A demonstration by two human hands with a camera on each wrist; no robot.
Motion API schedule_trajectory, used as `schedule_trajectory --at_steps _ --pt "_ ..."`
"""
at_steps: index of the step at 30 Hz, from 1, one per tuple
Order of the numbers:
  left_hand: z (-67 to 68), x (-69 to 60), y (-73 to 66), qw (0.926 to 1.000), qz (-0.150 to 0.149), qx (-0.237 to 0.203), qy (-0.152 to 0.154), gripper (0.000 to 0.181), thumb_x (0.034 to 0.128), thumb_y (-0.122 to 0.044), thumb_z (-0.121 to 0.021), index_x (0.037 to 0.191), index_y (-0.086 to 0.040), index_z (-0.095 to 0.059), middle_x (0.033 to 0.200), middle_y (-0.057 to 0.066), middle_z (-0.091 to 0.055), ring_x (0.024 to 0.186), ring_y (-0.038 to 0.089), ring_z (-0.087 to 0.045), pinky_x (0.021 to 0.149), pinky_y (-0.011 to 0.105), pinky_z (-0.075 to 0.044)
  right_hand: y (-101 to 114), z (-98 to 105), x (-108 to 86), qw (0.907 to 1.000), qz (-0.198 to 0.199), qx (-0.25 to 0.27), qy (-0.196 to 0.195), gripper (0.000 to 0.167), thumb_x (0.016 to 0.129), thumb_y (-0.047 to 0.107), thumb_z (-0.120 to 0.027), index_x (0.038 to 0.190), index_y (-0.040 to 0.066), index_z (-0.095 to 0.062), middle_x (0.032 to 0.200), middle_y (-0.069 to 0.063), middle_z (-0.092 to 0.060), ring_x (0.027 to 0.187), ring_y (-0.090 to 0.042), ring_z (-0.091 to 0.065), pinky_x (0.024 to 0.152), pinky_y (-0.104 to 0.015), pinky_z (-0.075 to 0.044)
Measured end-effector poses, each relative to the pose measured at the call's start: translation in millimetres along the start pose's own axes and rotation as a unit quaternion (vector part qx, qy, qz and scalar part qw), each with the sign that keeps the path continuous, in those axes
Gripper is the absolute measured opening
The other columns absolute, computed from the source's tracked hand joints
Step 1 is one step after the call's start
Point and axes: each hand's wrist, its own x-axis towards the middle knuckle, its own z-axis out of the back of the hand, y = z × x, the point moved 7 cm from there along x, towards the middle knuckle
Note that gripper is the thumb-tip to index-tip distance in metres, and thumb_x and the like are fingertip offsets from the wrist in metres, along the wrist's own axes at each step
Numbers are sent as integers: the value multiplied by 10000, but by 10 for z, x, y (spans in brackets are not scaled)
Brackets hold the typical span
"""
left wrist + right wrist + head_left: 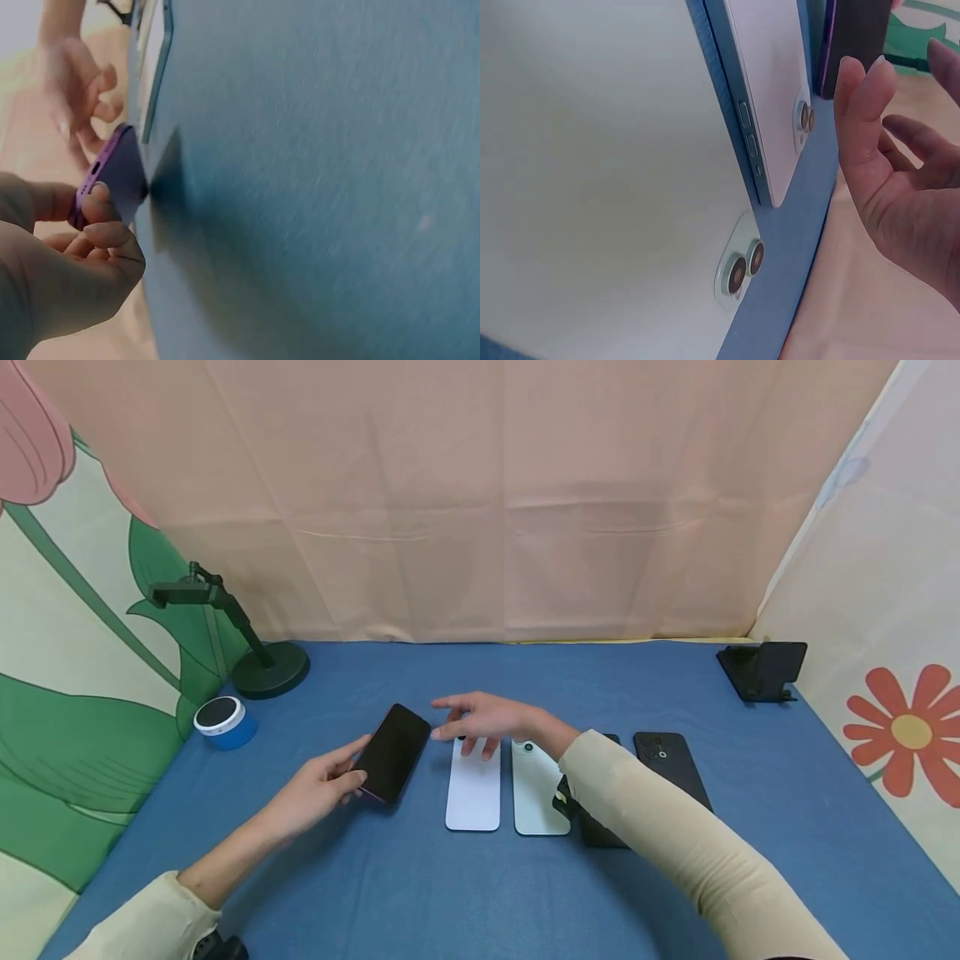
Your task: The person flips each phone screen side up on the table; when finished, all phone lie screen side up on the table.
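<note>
My left hand [318, 789] pinches the near end of a phone with a dark screen [395, 752] between thumb and fingers. In the left wrist view the phone's purple edge [97, 174] shows, tilted up off the cloth; whether its far end touches the cloth, I cannot tell. Just right of it, my right hand [491, 717] hovers with loosely spread fingers, holding nothing. Beneath that hand lies a white phone [472, 789], back up, its camera lenses [807, 118] showing in the right wrist view. Beside it lies a pale green phone [540, 797], also back up.
Under my right forearm lies a dark phone [600, 835], partly hidden, and a black one [667, 760] is farther right. A black stand [763, 670] stands at back right. At the left are a dark green arm stand [270, 672] and a blue-and-white round container [227, 727].
</note>
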Motion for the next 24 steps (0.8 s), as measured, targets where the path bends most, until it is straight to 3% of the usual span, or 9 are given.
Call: schedule_trajectory --at_steps 4,8,17,24 --pt "-43 -19 67 9961 330 -818 -12 638 1044 -221 -532 1609 -179 -240 904 91 -535 815 213 -537 676 292 -440 5 -20 33 9999 -1 109 -122 734 948 404 -677 1577 239 -337 1308 -35 -566 942 -341 -685 600 -344 -568" --pt "-94 -45 46 9905 421 -1312 -52 634 1051 -244 -525 1612 -203 -230 942 54 -566 809 172 -521 679 270 -431 21 -47 68 9992 -58 272 -280 717 964 370 -665 1580 222 -329 1319 -57 -580 934 -359 -690 572 -336 -566" --pt "-196 -75 -24 9822 396 -1836 -76 656 1047 -285 -540 1613 -228 -213 934 16 -514 869 162 -510 693 254 -417 34 -106 121 9927 -31 1084 -532 724 968 326 -666 1587 219 -306 1362 -78 -560 906 -254 -702 533 -296 -539" --pt "-240 -46 -41 9784 180 -2045 228 720 1038 -317 -556 1624 -259 -143 976 14 -538 865 155 -501 719 248 -422 66 -80 122 9845 297 1516 -833 728 930 226 -712 1565 188 -357 1302 -95 -547 1055 -415 -642 531 -294 -526"
